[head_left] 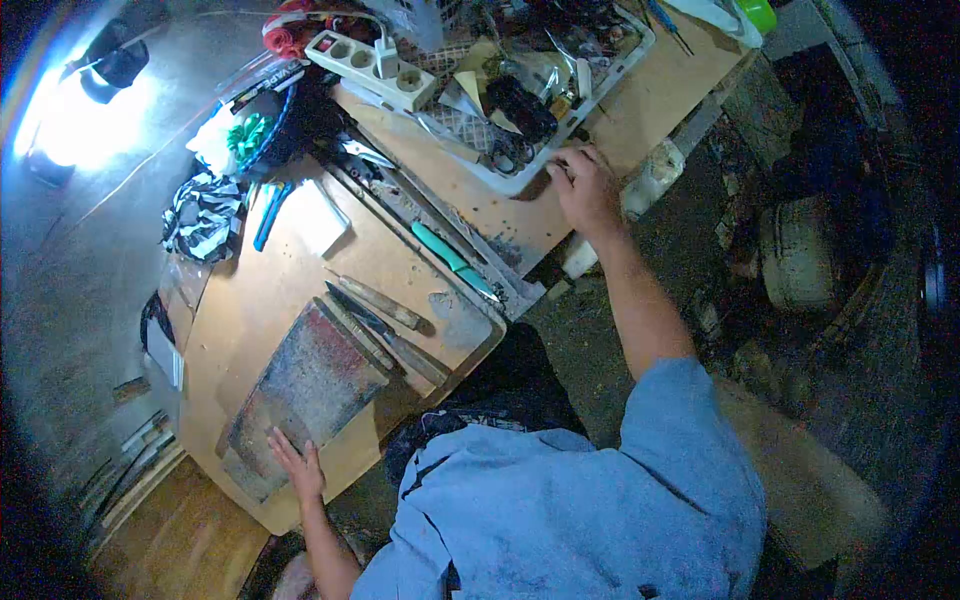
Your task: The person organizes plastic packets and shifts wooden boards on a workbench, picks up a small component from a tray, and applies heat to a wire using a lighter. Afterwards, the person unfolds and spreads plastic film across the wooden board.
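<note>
My left hand (300,468) lies open, fingers apart, on the lower end of a worn, grey-and-reddish flat board (315,365) on the table. At the near corner of a white plastic tray (512,184), my right hand (588,190) has its fingers bent around the rim; the fingertips are partly hidden. The tray holds scissors (512,155), a black object (522,108) and clutter. Beside the board lie a dark-bladed knife (385,335), a wooden-handled pointed tool (375,300) and a wooden strip (358,335). Farther up is a green-handled knife (450,257).
A white power strip (370,70) with a plug sits by the tray. Left of it are a striped plastic bag (203,215), a blue-handled tool (270,215) and a white pad (315,222). A bright lamp (70,120) shines at upper left. A whitish container (797,252) stands at right.
</note>
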Demonstrator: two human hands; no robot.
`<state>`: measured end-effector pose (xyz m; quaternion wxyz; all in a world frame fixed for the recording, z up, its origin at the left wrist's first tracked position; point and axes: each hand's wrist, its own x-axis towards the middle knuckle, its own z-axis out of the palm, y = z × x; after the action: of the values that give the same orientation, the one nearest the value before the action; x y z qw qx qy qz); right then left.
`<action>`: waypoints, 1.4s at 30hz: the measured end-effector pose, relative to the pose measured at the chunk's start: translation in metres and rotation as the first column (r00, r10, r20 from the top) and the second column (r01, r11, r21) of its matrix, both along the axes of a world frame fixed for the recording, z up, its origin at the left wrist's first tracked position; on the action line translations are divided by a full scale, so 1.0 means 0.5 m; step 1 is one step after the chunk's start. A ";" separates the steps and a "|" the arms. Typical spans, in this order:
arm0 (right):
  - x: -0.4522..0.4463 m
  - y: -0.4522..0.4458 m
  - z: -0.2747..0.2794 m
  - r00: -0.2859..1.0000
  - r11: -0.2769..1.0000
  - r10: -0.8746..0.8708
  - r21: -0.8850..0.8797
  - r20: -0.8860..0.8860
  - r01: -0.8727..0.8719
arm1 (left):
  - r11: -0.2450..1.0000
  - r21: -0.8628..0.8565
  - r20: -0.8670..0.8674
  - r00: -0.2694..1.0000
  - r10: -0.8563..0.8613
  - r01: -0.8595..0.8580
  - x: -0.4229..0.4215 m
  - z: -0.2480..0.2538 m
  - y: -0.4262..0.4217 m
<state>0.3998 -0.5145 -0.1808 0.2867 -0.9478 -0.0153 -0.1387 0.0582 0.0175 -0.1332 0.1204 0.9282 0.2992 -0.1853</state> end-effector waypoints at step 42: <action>0.020 -0.100 -0.023 0.963 0.978 -0.210 -0.031 -0.168 0.208 | 1.000 -0.013 0.019 1.000 0.009 -0.008 -0.016 -0.020 0.020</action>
<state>0.4099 -0.5647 -0.1922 0.2644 -0.9544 0.1085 -0.0864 0.0504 0.0275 -0.1431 0.1299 0.9279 0.3009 -0.1779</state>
